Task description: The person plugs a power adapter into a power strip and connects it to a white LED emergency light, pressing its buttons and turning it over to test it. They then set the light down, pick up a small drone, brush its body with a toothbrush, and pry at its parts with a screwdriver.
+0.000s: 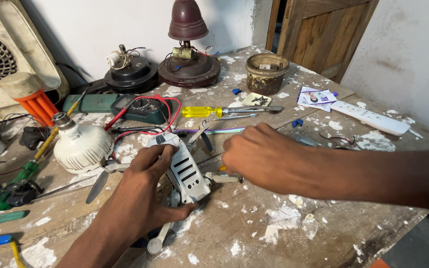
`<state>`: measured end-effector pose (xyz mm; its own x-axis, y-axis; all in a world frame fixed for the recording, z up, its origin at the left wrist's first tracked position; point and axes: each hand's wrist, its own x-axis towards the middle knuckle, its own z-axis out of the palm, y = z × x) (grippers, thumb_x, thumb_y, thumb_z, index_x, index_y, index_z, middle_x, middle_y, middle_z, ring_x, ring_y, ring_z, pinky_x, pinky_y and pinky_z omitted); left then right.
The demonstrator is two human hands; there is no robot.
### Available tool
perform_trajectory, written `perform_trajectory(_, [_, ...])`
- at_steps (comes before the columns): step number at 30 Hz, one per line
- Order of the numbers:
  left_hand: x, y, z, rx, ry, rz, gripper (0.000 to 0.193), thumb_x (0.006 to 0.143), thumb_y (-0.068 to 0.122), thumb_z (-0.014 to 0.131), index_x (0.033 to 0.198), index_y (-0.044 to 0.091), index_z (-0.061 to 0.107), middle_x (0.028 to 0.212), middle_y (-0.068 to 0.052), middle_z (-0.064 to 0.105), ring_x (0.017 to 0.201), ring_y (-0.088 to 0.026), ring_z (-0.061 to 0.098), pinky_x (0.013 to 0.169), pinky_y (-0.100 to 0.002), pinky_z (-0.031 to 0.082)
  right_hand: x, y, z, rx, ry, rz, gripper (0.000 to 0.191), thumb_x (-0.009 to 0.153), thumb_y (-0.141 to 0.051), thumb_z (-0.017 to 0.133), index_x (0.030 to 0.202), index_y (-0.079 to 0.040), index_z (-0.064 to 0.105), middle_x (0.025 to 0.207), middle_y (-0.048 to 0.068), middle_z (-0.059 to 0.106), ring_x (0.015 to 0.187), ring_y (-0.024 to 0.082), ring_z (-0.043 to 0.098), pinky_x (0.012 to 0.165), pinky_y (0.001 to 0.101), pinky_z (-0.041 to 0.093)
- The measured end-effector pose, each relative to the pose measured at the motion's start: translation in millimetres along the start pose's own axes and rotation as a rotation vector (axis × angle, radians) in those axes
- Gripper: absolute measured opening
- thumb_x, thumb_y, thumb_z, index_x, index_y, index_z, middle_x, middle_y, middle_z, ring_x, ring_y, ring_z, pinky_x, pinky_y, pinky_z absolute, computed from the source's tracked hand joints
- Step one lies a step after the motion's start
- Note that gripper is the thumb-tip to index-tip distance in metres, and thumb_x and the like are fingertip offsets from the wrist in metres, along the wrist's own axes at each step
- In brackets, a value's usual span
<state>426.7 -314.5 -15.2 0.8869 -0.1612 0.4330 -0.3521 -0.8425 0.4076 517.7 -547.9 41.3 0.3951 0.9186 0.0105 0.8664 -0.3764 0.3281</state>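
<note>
A small white drone (187,171) with folding arms and grey propellers lies on the paint-spattered wooden bench (254,233). My left hand (142,191) rests on the drone's left side and grips its body. My right hand (261,156) reaches in from the right with its fingers curled at the drone's right arm, pinching a small orange-tipped part there; what it holds is mostly hidden by the fingers.
A white bulb (81,144) lies left of the drone. Behind are a multimeter (145,108) with red leads, a yellow screwdriver (214,111), pliers (202,134), a brown cup (266,73), two fan motors (189,67) and a white remote (371,117).
</note>
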Motion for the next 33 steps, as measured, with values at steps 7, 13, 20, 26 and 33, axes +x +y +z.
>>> perform_trajectory(7, [-1, 1, 0, 0.004, -0.004, -0.027, 0.114, 0.047, 0.028, 0.098, 0.143, -0.009, 0.049, 0.144, -0.027, 0.052, 0.124, -0.04, 0.055, 0.102, -0.042, 0.047, -13, -7, 25, -0.357, 0.012, -0.222, 0.009, 0.087, 0.003, 0.067, 0.085, 0.01, 0.071, 0.087, 0.017, 0.071, 0.068, 0.026, 0.074, 0.047, 0.0422, 0.061])
perform_trajectory(13, [-1, 1, 0, 0.018, 0.004, 0.008, 0.114, 0.047, 0.029, 0.098, 0.142, -0.01, 0.049, 0.144, -0.027, 0.051, 0.125, -0.04, 0.054, 0.103, -0.042, 0.046, -8, -2, 7, -0.09, 0.04, -0.103, 0.02, 0.077, 0.0, 0.071, 0.097, -0.003, 0.07, 0.089, 0.012, 0.071, 0.072, 0.03, 0.075, 0.056, 0.0425, 0.061])
perform_trajectory(20, [-1, 0, -1, 0.023, -0.006, 0.01, 0.117, 0.048, 0.031, 0.098, 0.144, -0.009, 0.046, 0.145, -0.028, 0.05, 0.126, -0.041, 0.053, 0.103, -0.043, 0.045, -10, -4, -20, 0.387, 0.066, 0.028, 0.018, 0.084, -0.014, 0.073, 0.098, -0.003, 0.071, 0.088, 0.017, 0.07, 0.082, 0.038, 0.07, 0.072, 0.0494, 0.054])
perform_trajectory(26, [-2, 0, 1, 0.049, -0.004, -0.026, 0.117, 0.048, 0.034, 0.097, 0.144, -0.009, 0.046, 0.143, -0.03, 0.049, 0.13, -0.045, 0.052, 0.102, -0.044, 0.045, -12, -1, -26, 0.528, 0.091, 0.04, 0.017, 0.082, -0.013, 0.075, 0.097, -0.005, 0.076, 0.082, 0.016, 0.073, 0.077, 0.031, 0.073, 0.072, 0.0436, 0.057])
perform_trajectory(33, [0, -5, 4, 0.023, 0.024, -0.056, 0.115, 0.049, 0.04, 0.098, 0.141, -0.01, 0.05, 0.134, -0.03, 0.058, 0.115, -0.041, 0.063, 0.097, -0.043, 0.052, 12, 10, -27, 0.491, 0.002, 0.054, 0.023, 0.079, -0.018, 0.078, 0.101, -0.011, 0.078, 0.083, 0.011, 0.076, 0.074, 0.025, 0.076, 0.069, 0.0395, 0.059])
